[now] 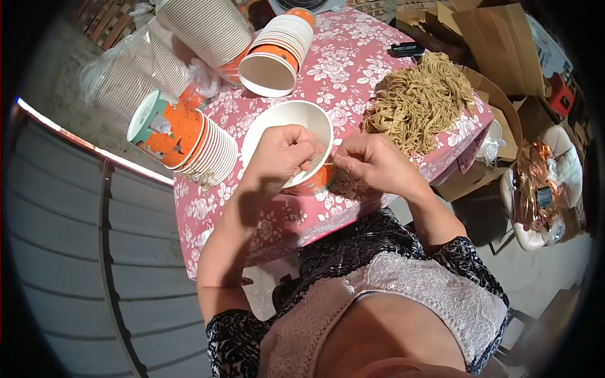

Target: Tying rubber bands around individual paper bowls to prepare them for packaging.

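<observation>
In front of me on the table stands a white-lined paper tub (pixel 296 112) with an orange and green outside, its open mouth facing up and tilted toward me. My left hand (pixel 285 154) is closed in a pinch over the tub's near rim. Just right of the rim my right hand (pixel 378 162) is also pinched closed, its fingertips close to the left ones. A thin pale strand shows at the right fingertips; what the left fingers hold is too small to make out. To the right lies a heap of tan cords (pixel 419 101).
Nested orange paper tubs (pixel 205 142) lie at the left, with another stack (pixel 277 60) behind. Tall plastic-wrapped stacks (pixel 201 31) stand at the back left. A black object (pixel 406 49) lies behind the cords. Cardboard boxes (pixel 498 47) and a padded seat (pixel 558 157) are right of the flowered tablecloth (pixel 334 63).
</observation>
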Available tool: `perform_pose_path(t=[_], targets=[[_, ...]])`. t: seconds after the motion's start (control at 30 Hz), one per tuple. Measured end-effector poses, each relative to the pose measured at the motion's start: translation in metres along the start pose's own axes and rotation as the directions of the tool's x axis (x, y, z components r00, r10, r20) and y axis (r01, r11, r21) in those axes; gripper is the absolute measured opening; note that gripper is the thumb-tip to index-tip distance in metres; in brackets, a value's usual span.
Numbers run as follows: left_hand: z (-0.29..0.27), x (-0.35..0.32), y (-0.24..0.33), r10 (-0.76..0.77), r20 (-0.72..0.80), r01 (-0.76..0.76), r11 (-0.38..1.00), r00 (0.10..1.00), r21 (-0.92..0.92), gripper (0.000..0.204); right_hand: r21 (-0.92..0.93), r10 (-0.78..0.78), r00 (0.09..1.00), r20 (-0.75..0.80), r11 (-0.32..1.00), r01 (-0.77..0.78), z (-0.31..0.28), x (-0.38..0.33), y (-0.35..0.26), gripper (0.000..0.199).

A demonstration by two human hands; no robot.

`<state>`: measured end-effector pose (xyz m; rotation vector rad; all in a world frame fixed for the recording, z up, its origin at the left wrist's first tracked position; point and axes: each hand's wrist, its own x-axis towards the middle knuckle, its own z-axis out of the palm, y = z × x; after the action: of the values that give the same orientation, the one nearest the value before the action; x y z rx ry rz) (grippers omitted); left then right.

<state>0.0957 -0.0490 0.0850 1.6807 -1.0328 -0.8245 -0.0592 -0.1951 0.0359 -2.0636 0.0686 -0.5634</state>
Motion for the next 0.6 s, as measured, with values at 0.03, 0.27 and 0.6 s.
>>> perform_pose_path(t=[0.03, 0.27, 0.6], targets=[[0.003, -0.002, 0.002, -0.035, 0.007, 0.036, 0.987, 0.999, -0.154, 0.016, 0.002, -0.001, 1.000, -0.002, 1.000, 0.001, 0.000, 0.000, 0.000, 0.022], [0.007, 0.002, -0.001, -0.096, 0.033, 0.101, 0.938, 0.995, -0.330, 0.013, 0.142, 0.004, 0.998, 0.069, 0.990, -0.014, -0.003, 0.008, 0.001, 0.017], [0.010, 0.002, -0.003, -0.075, 0.066, 0.093, 0.945, 0.995, -0.313, 0.007, 0.166, -0.019, 0.997, 0.076, 0.986, 0.006, -0.016, 0.032, -0.004, 0.016]])
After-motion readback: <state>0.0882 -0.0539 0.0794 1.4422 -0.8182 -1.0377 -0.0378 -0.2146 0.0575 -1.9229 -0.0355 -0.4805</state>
